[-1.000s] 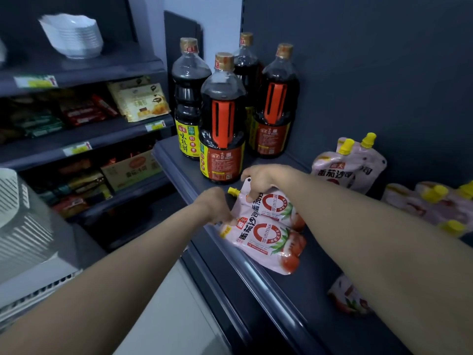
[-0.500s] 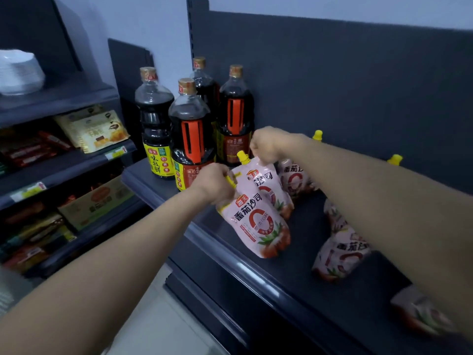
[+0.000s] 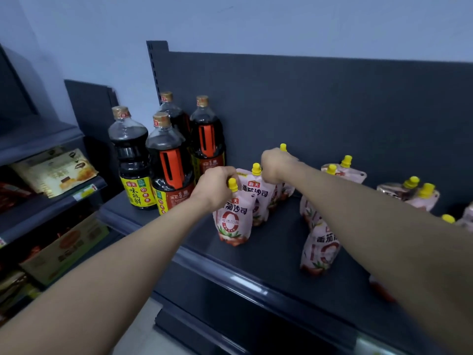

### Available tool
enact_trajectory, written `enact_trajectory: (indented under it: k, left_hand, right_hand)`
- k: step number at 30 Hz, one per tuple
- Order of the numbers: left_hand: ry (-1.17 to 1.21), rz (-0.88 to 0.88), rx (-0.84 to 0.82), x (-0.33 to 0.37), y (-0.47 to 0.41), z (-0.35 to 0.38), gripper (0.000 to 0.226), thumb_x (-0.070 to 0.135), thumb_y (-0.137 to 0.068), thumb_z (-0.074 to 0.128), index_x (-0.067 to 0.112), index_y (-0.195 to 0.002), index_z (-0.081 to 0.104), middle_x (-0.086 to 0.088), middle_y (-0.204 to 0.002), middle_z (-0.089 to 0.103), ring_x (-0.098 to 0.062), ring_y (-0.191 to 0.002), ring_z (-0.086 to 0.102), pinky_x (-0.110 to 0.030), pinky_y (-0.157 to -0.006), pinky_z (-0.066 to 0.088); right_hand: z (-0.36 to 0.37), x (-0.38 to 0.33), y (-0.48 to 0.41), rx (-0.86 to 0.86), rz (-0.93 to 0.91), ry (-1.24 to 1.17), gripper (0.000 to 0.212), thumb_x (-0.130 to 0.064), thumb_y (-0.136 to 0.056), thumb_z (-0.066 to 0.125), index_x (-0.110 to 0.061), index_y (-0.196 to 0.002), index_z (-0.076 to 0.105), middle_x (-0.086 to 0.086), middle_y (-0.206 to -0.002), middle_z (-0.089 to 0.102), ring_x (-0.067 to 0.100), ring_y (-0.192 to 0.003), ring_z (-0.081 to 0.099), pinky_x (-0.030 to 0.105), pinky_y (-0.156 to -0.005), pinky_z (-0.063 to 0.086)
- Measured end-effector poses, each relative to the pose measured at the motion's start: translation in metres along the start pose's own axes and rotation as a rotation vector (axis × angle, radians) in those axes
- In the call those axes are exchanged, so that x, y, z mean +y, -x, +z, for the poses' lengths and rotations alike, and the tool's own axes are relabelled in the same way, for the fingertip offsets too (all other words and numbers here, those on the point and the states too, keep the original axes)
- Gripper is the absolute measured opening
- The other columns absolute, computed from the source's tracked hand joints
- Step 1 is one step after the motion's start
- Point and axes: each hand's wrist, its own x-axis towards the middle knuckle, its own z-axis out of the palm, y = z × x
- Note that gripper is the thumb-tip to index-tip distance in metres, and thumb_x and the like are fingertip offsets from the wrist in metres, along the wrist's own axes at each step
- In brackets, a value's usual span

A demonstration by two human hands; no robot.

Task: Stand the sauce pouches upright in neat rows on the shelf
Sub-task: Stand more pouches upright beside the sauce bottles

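Pink sauce pouches with yellow caps stand on a dark shelf (image 3: 268, 254). My left hand (image 3: 215, 187) grips the top of the front pouch (image 3: 231, 221), which stands upright near the shelf's front. Behind it a second pouch (image 3: 257, 193) stands upright, and my right hand (image 3: 275, 163) is closed on the top of that pouch or one behind it; which one I cannot tell. Another upright pouch (image 3: 320, 249) shows under my right forearm. More pouches (image 3: 345, 172) lean at the back right.
Several dark soy sauce bottles (image 3: 169, 162) stand at the shelf's left end, close to my left hand. Further pouches (image 3: 417, 192) lie at the far right. A neighbouring rack (image 3: 51, 196) on the left holds packets and boxes. The back panel (image 3: 332, 111) is dark.
The two pouches went from lying tilted in my hands to standing upright in a row. My hands rose to their tops, and my view shifted right and up.
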Motion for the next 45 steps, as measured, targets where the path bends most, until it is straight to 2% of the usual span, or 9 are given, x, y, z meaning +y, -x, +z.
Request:
enact_trajectory:
  k: [4, 6, 9, 16, 25, 29, 33, 41, 45]
  left_hand:
    - [0.069, 0.008, -0.027, -0.001, -0.008, 0.006, 0.027, -0.003, -0.071, 0.072, 0.019, -0.067, 0.056, 0.002, -0.088, 0.069, -0.023, -0.087, 0.064, -0.035, -0.076, 0.056]
    - [0.078, 0.016, -0.029, 0.002, -0.013, 0.012, 0.019, -0.002, -0.07, 0.073, 0.013, -0.076, 0.062, -0.004, -0.09, 0.071, -0.026, -0.088, 0.066, -0.043, -0.078, 0.057]
    - [0.058, 0.027, -0.034, 0.01, -0.019, 0.019, 0.018, 0.001, -0.071, 0.073, 0.012, -0.08, 0.062, -0.008, -0.086, 0.07, -0.028, -0.087, 0.066, -0.046, -0.076, 0.057]
    - [0.037, 0.035, -0.032, 0.021, -0.024, 0.024, 0.012, 0.006, -0.075, 0.069, 0.007, -0.082, 0.059, -0.007, -0.081, 0.065, -0.03, -0.084, 0.064, -0.041, -0.072, 0.053]
    - [0.047, 0.064, -0.162, 0.021, -0.009, 0.013, 0.018, 0.006, -0.076, 0.068, 0.005, -0.093, 0.064, -0.001, -0.077, 0.057, -0.019, -0.071, 0.052, -0.027, -0.057, 0.042]
    - [0.094, 0.079, -0.2, 0.024, -0.002, -0.001, 0.026, 0.014, -0.076, 0.073, 0.009, -0.099, 0.061, 0.001, -0.081, 0.057, -0.017, -0.074, 0.053, -0.031, -0.067, 0.045]
    - [0.236, 0.118, -0.096, 0.039, 0.005, -0.012, 0.025, 0.017, -0.083, 0.067, 0.009, -0.105, 0.06, -0.003, -0.092, 0.062, -0.018, -0.08, 0.059, -0.036, -0.075, 0.054]
    - [0.274, 0.43, -0.079, 0.122, 0.032, -0.002, 0.018, 0.011, -0.085, 0.061, 0.01, -0.103, 0.064, 0.001, -0.087, 0.063, -0.015, -0.085, 0.059, -0.029, -0.084, 0.05]
    - [0.307, 0.555, -0.147, 0.175, 0.051, 0.013, 0.02, 0.012, -0.085, 0.061, 0.012, -0.105, 0.065, 0.003, -0.089, 0.063, -0.013, -0.085, 0.06, -0.021, -0.076, 0.048]
  right_hand:
    - [0.004, 0.007, -0.005, 0.003, 0.003, -0.056, 0.025, -0.001, -0.081, 0.046, -0.006, -0.1, 0.063, 0.008, -0.094, 0.06, 0.031, -0.083, 0.06, 0.04, -0.082, 0.054]
    - [0.002, 0.01, -0.005, 0.002, -0.028, -0.056, 0.01, -0.006, -0.085, 0.051, -0.007, -0.088, 0.061, 0.005, -0.08, 0.054, 0.028, -0.078, 0.055, 0.038, -0.076, 0.053]
    - [-0.001, 0.015, -0.002, -0.027, -0.008, -0.061, 0.026, -0.003, -0.085, 0.051, -0.011, -0.061, 0.043, 0.005, -0.068, 0.046, 0.023, -0.065, 0.047, 0.027, -0.053, 0.039]
    - [-0.015, 0.034, 0.009, 0.052, 0.015, -0.123, 0.03, -0.006, -0.088, 0.047, -0.011, -0.059, 0.044, 0.005, -0.066, 0.044, 0.021, -0.057, 0.044, 0.024, -0.048, 0.034]
    - [-0.024, 0.031, 0.035, 0.095, 0.042, -0.15, 0.023, -0.002, -0.084, 0.047, 0.002, -0.091, 0.068, 0.019, -0.093, 0.066, 0.028, -0.066, 0.049, 0.026, -0.058, 0.04]
    - [-0.031, 0.028, 0.052, 0.126, 0.044, -0.177, 0.031, 0.001, -0.082, 0.046, 0.005, -0.104, 0.068, 0.022, -0.11, 0.068, 0.029, -0.067, 0.052, 0.037, -0.063, 0.051]
    - [-0.039, 0.032, 0.073, 0.186, 0.066, -0.15, 0.029, -0.002, -0.083, 0.05, -0.001, -0.104, 0.07, 0.018, -0.11, 0.068, 0.036, -0.097, 0.068, 0.044, -0.084, 0.057]
    - [-0.064, 0.076, 0.147, 0.254, 0.17, 0.078, 0.029, -0.011, -0.084, 0.056, -0.014, -0.11, 0.069, 0.014, -0.116, 0.065, 0.036, -0.103, 0.063, 0.037, -0.085, 0.055]
    - [-0.077, 0.123, 0.192, 0.247, 0.29, 0.152, 0.025, -0.011, -0.082, 0.058, -0.014, -0.104, 0.07, 0.014, -0.109, 0.067, 0.036, -0.099, 0.064, 0.039, -0.083, 0.056]
